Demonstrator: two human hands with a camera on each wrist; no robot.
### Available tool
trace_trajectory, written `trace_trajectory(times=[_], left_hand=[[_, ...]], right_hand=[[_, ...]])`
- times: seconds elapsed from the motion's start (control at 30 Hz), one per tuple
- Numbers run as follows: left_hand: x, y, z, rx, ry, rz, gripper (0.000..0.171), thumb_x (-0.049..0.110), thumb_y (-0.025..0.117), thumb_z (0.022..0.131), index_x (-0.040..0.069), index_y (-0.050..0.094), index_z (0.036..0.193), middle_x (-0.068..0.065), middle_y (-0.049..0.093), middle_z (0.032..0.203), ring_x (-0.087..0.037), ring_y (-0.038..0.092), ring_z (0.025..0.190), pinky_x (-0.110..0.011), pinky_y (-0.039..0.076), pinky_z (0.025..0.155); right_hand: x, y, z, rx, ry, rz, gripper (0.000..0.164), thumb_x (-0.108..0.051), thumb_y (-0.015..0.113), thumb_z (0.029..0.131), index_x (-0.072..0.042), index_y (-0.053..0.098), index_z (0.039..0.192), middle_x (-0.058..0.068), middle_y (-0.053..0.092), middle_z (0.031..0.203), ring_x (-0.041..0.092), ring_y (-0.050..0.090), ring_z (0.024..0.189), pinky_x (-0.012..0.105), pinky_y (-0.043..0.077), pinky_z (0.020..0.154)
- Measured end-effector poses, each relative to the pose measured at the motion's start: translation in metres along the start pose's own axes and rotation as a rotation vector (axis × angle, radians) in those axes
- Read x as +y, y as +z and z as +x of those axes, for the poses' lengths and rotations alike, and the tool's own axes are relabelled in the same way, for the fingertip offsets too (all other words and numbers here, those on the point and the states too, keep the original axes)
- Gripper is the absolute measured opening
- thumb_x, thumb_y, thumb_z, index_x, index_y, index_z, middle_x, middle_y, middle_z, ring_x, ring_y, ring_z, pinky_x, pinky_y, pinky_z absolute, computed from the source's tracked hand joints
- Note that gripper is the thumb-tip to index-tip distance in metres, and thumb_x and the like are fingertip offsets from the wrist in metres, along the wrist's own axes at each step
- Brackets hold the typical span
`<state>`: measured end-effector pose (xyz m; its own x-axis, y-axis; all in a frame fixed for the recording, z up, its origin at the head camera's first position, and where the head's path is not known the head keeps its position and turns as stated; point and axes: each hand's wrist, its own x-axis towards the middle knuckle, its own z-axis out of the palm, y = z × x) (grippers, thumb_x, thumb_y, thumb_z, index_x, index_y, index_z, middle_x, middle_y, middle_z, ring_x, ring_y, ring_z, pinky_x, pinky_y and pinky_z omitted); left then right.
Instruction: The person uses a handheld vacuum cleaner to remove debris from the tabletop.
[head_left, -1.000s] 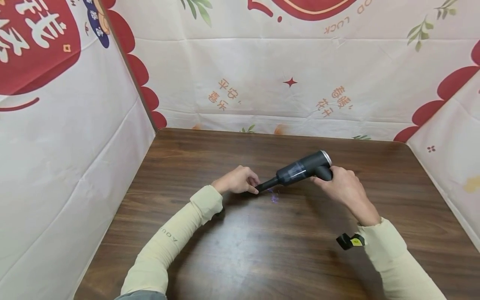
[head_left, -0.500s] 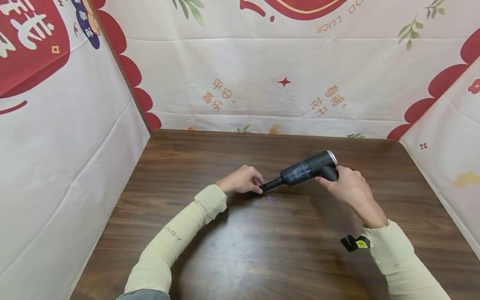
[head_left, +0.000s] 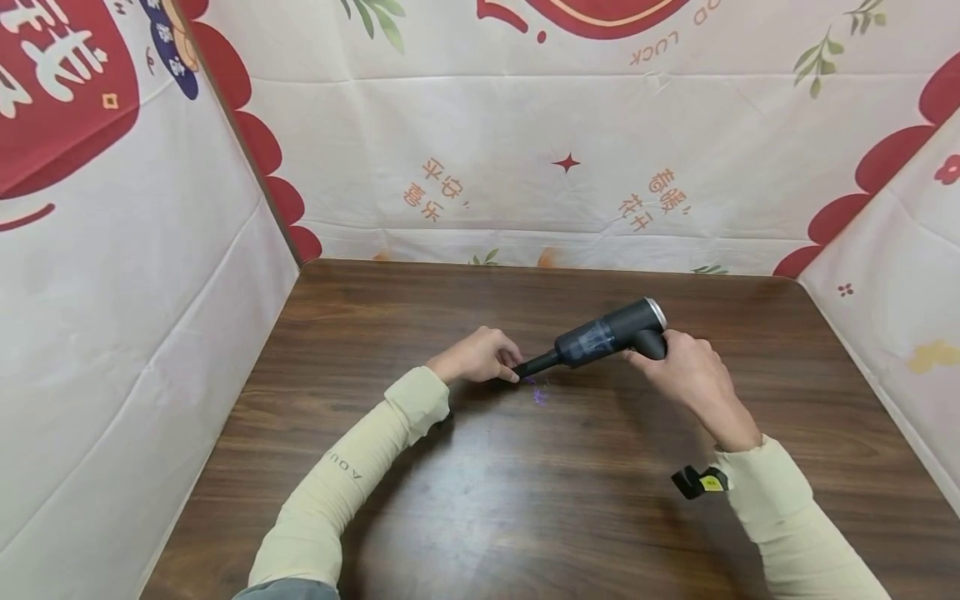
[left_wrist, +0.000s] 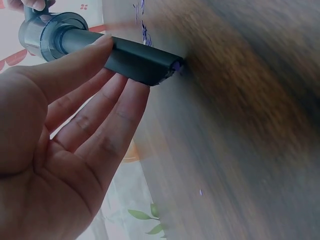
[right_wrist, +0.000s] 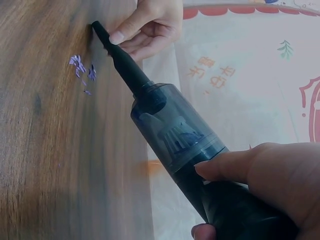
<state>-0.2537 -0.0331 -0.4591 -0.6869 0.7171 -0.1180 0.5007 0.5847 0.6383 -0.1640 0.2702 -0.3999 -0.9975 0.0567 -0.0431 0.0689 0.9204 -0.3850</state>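
A black handheld vacuum cleaner with a clear dust cup and a narrow nozzle slants over the wooden table. My right hand grips its handle. My left hand pinches the nozzle near its tip between thumb and fingers. In the left wrist view, purple bits show at the nozzle's mouth. Purple paper-like scraps lie on the table beside the nozzle. Through the clear dust cup a pleated, filter-like part is visible in the right wrist view.
The dark wood table is bounded by a printed white cloth at the back and both sides. One tiny purple scrap lies apart from the others. A black camera is attached at the right wrist.
Both hands and the vacuum cleaner shifted slightly right, then back left, over the last second. The head view turned a little. Both holds stay the same, and the purple scraps show varying spread.
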Motion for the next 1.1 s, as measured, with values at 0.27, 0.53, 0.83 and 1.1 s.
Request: trace_trajectory(times=[0.27,0.53,0.83,1.1], left_hand=[[0.000,0.002,-0.001,0.001,-0.014,-0.001,0.020,0.016,0.081,0.084,0.009,0.075,0.102,0.000,0.074,0.089,-0.006,0.067,0.080,-0.021,0.053,0.076],[0.007,0.008,-0.004,-0.030,0.007,-0.009,0.020,0.017,0.081,0.084,0.010,0.075,0.102,0.002,0.074,0.088,-0.005,0.067,0.079,-0.019,0.053,0.074],[0.017,0.017,-0.005,-0.058,0.021,-0.007,0.021,0.018,0.081,0.084,0.008,0.075,0.102,0.001,0.074,0.088,-0.005,0.067,0.079,-0.018,0.052,0.074],[0.022,0.024,-0.004,-0.066,0.050,-0.013,0.019,0.018,0.082,0.082,0.009,0.075,0.097,0.002,0.073,0.083,-0.003,0.066,0.076,-0.016,0.052,0.071]], right_hand=[[-0.002,0.000,-0.004,-0.010,0.008,0.006,0.072,-0.062,0.062,0.089,0.008,0.055,0.108,0.014,0.055,0.074,0.025,0.052,0.059,0.032,0.038,0.046],[0.002,-0.005,-0.011,-0.041,0.010,0.007,0.069,-0.055,0.065,0.090,0.010,0.055,0.113,0.014,0.055,0.075,0.025,0.052,0.061,0.031,0.037,0.047],[0.006,-0.014,-0.017,-0.050,-0.017,-0.025,0.067,-0.055,0.067,0.088,0.008,0.057,0.108,0.013,0.055,0.074,0.025,0.051,0.062,0.031,0.036,0.048],[0.011,-0.020,-0.022,-0.060,-0.031,-0.035,0.063,-0.056,0.067,0.087,0.005,0.058,0.100,0.010,0.053,0.070,0.023,0.049,0.060,0.031,0.035,0.047]])
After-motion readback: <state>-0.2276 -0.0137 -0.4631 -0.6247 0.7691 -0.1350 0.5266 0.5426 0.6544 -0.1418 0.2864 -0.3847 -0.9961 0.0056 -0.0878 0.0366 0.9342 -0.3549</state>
